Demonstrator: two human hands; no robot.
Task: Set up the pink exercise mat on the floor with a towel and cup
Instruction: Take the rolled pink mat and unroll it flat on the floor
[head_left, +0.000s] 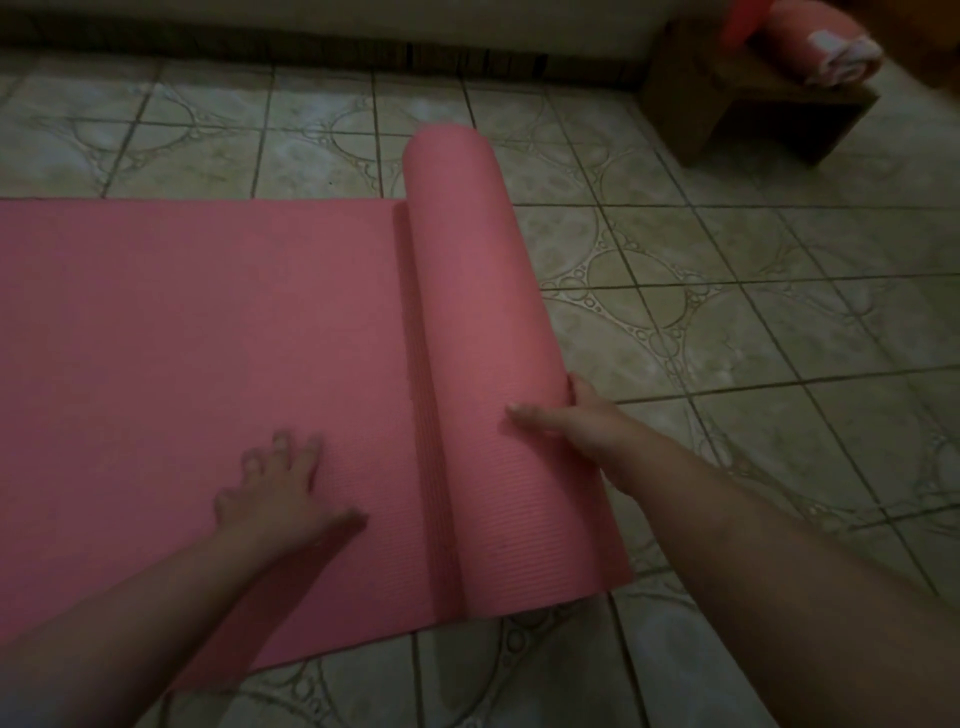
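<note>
The mat (182, 338) lies flat on the tiled floor (727, 312) under the left hand (280, 493), with its rolled part (478, 312) between the 2 hands. The right hand (576, 421) rests against the roll's right side. Far beyond the right hand, a rolled towel (815, 41) sits on a low bench (753, 114).

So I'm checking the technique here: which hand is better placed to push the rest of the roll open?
The right hand. It already grips the rolled part of the pink mat, thumb on top. The left hand lies flat on the unrolled part, pinning it.
</note>
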